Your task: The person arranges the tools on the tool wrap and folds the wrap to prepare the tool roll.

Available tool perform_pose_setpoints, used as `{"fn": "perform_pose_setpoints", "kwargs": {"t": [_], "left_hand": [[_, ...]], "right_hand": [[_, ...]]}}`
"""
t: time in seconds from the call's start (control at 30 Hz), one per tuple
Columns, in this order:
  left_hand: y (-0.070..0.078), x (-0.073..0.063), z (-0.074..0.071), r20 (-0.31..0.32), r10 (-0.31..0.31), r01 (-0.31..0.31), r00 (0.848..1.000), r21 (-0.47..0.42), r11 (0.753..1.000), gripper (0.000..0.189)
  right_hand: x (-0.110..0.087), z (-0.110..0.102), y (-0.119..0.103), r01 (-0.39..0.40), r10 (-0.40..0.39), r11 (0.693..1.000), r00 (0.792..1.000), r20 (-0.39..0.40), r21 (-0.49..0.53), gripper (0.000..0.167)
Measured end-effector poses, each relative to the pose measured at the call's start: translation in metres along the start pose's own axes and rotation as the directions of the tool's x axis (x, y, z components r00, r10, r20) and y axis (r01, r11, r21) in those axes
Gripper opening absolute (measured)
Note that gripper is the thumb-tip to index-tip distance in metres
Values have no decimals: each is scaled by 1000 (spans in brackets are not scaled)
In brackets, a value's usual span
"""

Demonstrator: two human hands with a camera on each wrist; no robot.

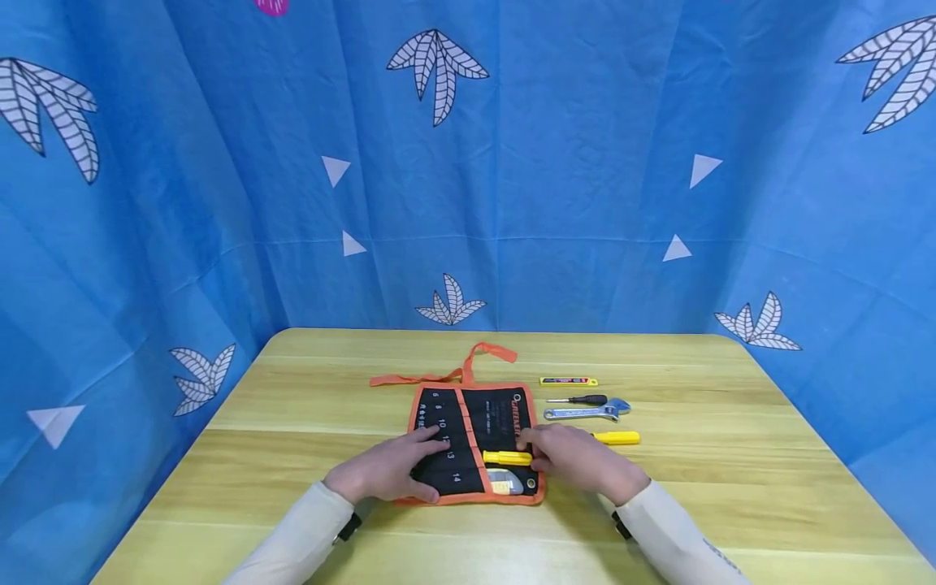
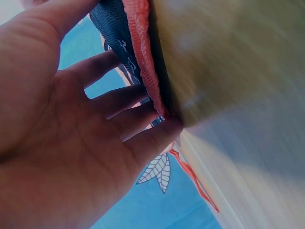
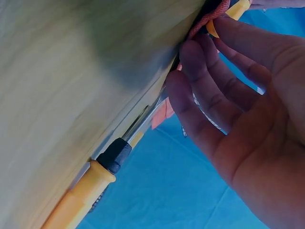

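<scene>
A black tool pouch [image 1: 446, 479] with orange trim lies unrolled on the table. My left hand [image 1: 391, 467] rests on its left part, fingers spread and fairly straight over the numbered pockets. From a right-hand pocket sticks the yellow handle [image 1: 506, 458] of a screwdriver, its shaft hidden inside. My right hand [image 1: 578, 459] is at the pouch's right edge. Its thumb touches the end of that handle [image 3: 240, 8], and its other fingers, loosely bent, reach the orange edge. Below the handle, a grey and yellow utility knife [image 1: 504, 481] sits in the pouch.
Right of the pouch lie a yellow blade case [image 1: 568, 381], a small black-handled screwdriver [image 1: 588, 400], an adjustable wrench [image 1: 585, 413] and another yellow-handled screwdriver [image 1: 617, 438]. Orange ties [image 1: 483, 351] trail behind the pouch. A blue curtain [image 1: 570, 203] hangs beyond the wooden table [image 1: 307, 406].
</scene>
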State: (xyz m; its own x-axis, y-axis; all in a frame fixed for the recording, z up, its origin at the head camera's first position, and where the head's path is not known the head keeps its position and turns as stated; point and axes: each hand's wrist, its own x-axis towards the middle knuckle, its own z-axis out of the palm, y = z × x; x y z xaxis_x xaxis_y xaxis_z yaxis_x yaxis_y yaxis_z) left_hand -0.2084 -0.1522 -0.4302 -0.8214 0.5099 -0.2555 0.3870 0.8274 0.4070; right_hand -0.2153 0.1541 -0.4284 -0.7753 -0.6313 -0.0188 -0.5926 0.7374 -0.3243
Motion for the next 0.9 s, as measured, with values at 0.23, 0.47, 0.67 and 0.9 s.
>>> {"fn": "perform_pose_setpoints", "kwargs": {"t": [0.23,0.47,0.67,0.9], "left_hand": [[0,1,0,-2,5,-5,1000,0,1000,77],[0,0,0,0,6,-6,1000,-2,1000,77],[0,1,0,-3,2,-2,1000,0,1000,78],[-1,2,3,-9,7,-7,1000,9,1000,78]], "right_hand": [[2,1,2,23,-22,1000,1000,-20,16,15],[5,3,1,10,-10,1000,1000,-13,6,12],[8,5,-1,-2,2,1000,1000,-16,-12,10],[11,7,-3,18,-20,999,999,-32,-48,10]]}}
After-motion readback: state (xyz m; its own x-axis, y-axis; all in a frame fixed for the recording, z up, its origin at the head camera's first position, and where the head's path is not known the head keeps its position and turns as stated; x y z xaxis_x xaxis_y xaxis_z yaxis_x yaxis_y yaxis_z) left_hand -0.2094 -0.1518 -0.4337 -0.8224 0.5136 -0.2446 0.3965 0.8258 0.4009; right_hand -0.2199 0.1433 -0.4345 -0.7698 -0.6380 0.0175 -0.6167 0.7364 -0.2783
